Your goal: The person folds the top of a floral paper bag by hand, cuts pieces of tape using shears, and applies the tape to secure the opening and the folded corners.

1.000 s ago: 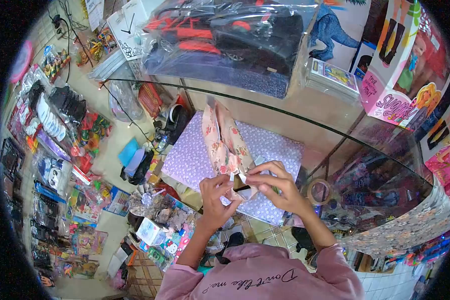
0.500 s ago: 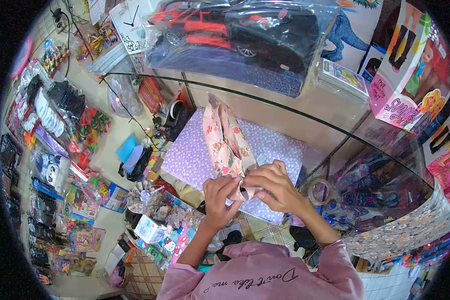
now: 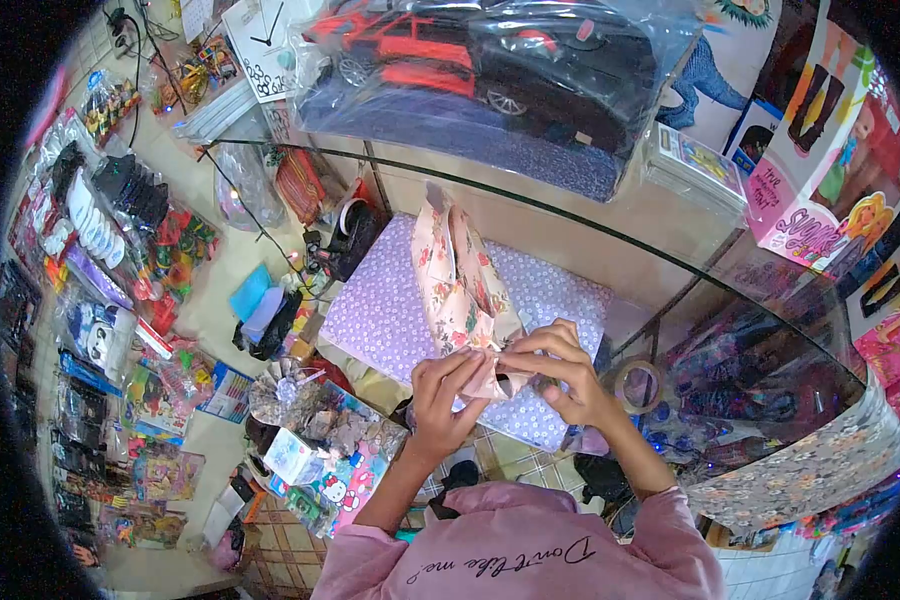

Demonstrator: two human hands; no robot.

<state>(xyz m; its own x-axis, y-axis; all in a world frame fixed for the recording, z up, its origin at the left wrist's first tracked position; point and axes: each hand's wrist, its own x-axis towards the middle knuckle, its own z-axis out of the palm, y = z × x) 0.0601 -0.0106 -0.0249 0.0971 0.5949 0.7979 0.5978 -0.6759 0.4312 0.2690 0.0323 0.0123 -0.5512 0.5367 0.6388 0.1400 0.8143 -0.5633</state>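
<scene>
Both hands pinch the near end of a floral parcel [image 3: 460, 285]: the left hand [image 3: 442, 392] has its fingers curled shut under the folded flap, and the right hand [image 3: 562, 368] closes thumb and forefinger on the same flap from 3 o'clock. The parcel lies on lilac paper [image 3: 390, 310] spread over a glass counter [image 3: 610, 225], its far end pointing to 12 o'clock. A tape roll [image 3: 638, 384] sits just beside the right hand at 3 o'clock, and a bagged toy car [image 3: 480, 65] stands well apart at 12 o'clock.

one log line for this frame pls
left hand: pressing near end of floral-wrapped parcel | right hand: pinching its folded flap | parcel on lilac paper | tape roll right
</scene>
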